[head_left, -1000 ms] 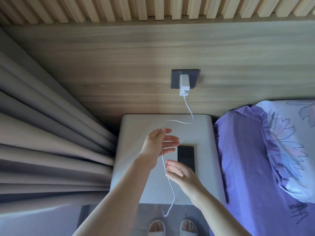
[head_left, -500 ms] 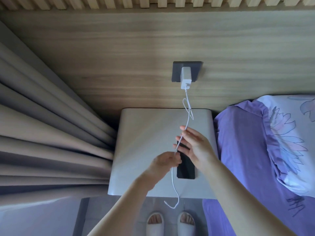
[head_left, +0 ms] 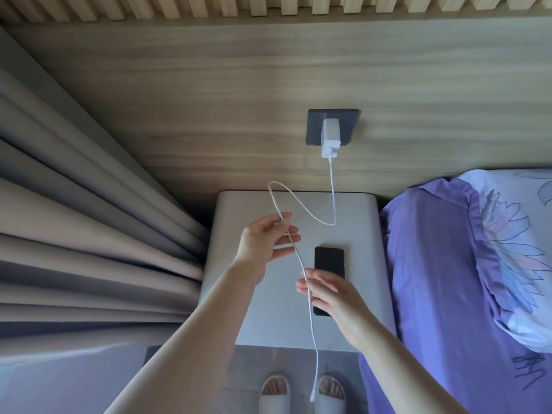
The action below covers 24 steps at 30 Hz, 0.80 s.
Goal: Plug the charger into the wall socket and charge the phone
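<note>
A white charger (head_left: 330,138) sits plugged into the dark wall socket (head_left: 348,115) on the wooden panel. Its white cable (head_left: 300,206) loops down and left, runs through both hands, and hangs toward the floor with its plug end (head_left: 312,397) free. My left hand (head_left: 265,242) is raised above the nightstand and pinches the cable between thumb and fingers. My right hand (head_left: 330,297) holds the cable lower down, over the black phone (head_left: 329,259). The phone lies face up on the grey nightstand (head_left: 239,294), its lower part hidden by my right hand.
Grey curtains (head_left: 89,219) hang to the left of the nightstand. A bed with a purple sheet (head_left: 433,279) and a floral pillow (head_left: 513,249) lies to the right. My feet in grey slippers (head_left: 274,394) stand on the floor in front.
My left hand rose up and left, drawing the cable into a loop. My right hand dropped down toward me, sliding along the cable, so more cable hangs below it.
</note>
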Available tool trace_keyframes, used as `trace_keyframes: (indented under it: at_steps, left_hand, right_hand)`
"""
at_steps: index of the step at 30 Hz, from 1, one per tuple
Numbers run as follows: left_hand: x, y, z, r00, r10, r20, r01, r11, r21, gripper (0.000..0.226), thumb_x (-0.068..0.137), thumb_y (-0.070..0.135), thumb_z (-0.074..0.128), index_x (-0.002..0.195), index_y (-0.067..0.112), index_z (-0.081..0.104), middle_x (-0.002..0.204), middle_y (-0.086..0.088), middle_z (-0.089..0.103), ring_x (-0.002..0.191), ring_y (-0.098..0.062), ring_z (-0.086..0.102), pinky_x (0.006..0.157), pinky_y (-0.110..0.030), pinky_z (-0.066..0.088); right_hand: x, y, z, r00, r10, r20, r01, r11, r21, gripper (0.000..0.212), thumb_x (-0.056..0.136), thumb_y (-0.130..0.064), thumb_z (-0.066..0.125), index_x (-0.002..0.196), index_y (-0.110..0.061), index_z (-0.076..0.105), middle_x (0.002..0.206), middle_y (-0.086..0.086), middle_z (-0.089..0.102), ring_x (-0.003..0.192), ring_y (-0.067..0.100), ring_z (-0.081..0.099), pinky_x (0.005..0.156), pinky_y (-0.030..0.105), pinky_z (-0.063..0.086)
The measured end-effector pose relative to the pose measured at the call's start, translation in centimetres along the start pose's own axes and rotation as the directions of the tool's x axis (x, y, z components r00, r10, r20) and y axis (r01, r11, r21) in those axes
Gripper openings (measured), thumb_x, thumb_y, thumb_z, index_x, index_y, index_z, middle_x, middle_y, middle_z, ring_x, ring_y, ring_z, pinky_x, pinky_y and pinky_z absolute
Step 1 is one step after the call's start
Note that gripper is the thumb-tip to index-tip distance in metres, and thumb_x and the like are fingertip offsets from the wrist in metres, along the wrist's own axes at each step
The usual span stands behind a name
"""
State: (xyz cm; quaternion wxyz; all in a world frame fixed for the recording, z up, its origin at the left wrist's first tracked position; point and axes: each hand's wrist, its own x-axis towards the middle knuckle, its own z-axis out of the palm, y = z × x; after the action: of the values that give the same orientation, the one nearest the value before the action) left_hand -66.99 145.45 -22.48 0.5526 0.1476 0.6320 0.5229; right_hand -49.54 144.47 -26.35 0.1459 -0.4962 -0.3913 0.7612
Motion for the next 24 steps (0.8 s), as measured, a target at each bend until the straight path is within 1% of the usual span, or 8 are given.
trace_keyframes:
  at_steps: [3, 8, 12, 14, 17, 20, 22, 24]
  left_hand:
    - [0.2, 0.0, 0.4, 1.0, -0.005, 0.001, 0.005, 1.0, -0.016, 0.017, 0.096, 0.014, 0.052, 0.106, 0.013, 0.065, 0.084, -0.004, 0.07, 0.072, -0.015, 0.072, 0.06, -0.026, 0.059]
    - [-1.9, -4.0, 1.1, 0.979, -0.181, 0.093, 0.173, 0.981, 0.087, 0.028, 0.098, 0.007, 0.042, 0.124, 0.007, 0.053, 0.106, -0.015, 0.066, 0.098, -0.029, 0.063, 0.096, -0.043, 0.048]
    - [-3.5, -6.6, 1.5, 0.923, -0.324, 0.206, 0.255, 0.919, 0.302, 0.019, 0.087, 0.011, 0.059, 0.097, 0.026, 0.066, 0.089, 0.0, 0.069, 0.091, -0.013, 0.064, 0.09, -0.032, 0.048]
    - [-3.5, -7.1, 1.7, 0.928, -0.317, 0.195, 0.236, 0.906, 0.351, 0.015, 0.086, 0.008, 0.061, 0.091, 0.021, 0.066, 0.08, 0.002, 0.068, 0.081, -0.009, 0.063, 0.081, -0.026, 0.052]
    - [-2.6, -6.8, 2.0, 0.976, -0.211, 0.063, 0.193, 0.958, 0.211, 0.015, 0.09, 0.002, 0.055, 0.088, 0.012, 0.065, 0.072, -0.002, 0.068, 0.071, -0.012, 0.065, 0.072, -0.026, 0.056]
    - [-1.4, -6.0, 1.9, 0.982, -0.186, -0.032, 0.185, 0.983, -0.015, 0.016, 0.094, 0.001, 0.05, 0.09, 0.009, 0.063, 0.074, -0.007, 0.07, 0.073, -0.018, 0.07, 0.071, -0.029, 0.06]
    - [-1.1, -5.9, 1.8, 0.977, -0.206, -0.049, 0.199, 0.972, -0.123, 0.016, 0.095, 0.0, 0.047, 0.092, 0.006, 0.062, 0.079, -0.011, 0.07, 0.076, -0.021, 0.071, 0.069, -0.029, 0.061]
    - [-1.1, -6.1, 1.6, 0.965, -0.253, -0.069, 0.233, 0.948, -0.219, 0.016, 0.096, -0.001, 0.045, 0.094, 0.003, 0.06, 0.083, -0.015, 0.07, 0.079, -0.025, 0.071, 0.07, -0.033, 0.061]
  right_hand:
    - [0.2, 0.1, -0.1, 0.999, -0.023, -0.039, 0.025, 0.999, 0.043, 0.016, 0.091, -0.01, 0.061, 0.094, -0.02, 0.073, 0.085, -0.001, 0.076, 0.084, 0.01, 0.075, 0.09, 0.035, 0.052]
    - [1.7, -2.0, -1.0, 0.996, -0.057, -0.071, 0.072, 0.968, 0.241, 0.014, 0.093, -0.012, 0.059, 0.097, -0.016, 0.072, 0.091, 0.005, 0.077, 0.09, 0.022, 0.074, 0.079, 0.04, 0.059]
    - [3.2, -3.9, -1.9, 0.991, -0.094, -0.094, 0.119, 0.937, 0.327, 0.016, 0.094, -0.011, 0.056, 0.099, -0.015, 0.071, 0.089, 0.002, 0.077, 0.09, 0.02, 0.074, 0.079, 0.039, 0.058]
    - [3.5, -4.4, -2.2, 0.986, -0.108, -0.123, 0.143, 0.937, 0.32, 0.015, 0.094, -0.01, 0.057, 0.102, -0.013, 0.069, 0.093, 0.003, 0.076, 0.091, 0.019, 0.074, 0.082, 0.037, 0.057]
    - [3.2, -3.9, -2.2, 0.962, -0.111, -0.248, 0.151, 0.977, 0.149, 0.015, 0.091, -0.013, 0.061, 0.106, -0.015, 0.066, 0.104, 0.004, 0.07, 0.096, 0.017, 0.069, 0.083, 0.03, 0.055]
    - [1.9, -1.8, -2.0, 0.908, -0.031, -0.419, 0.036, 0.999, 0.005, 0.009, 0.089, -0.014, 0.058, 0.083, -0.014, 0.065, 0.081, 0.006, 0.067, 0.065, 0.011, 0.066, 0.063, 0.023, 0.056]
    - [1.2, -0.1, -1.7, 0.891, 0.183, -0.415, -0.12, 0.978, 0.173, 0.018, 0.092, -0.017, 0.058, 0.078, -0.007, 0.063, 0.065, 0.006, 0.061, 0.05, 0.013, 0.06, 0.051, 0.025, 0.054]
    - [1.0, 1.1, -1.2, 0.865, 0.387, -0.319, -0.253, 0.886, 0.388, 0.028, 0.094, -0.027, 0.058, 0.086, 0.0, 0.06, 0.073, 0.012, 0.066, 0.061, 0.022, 0.066, 0.054, 0.032, 0.057]
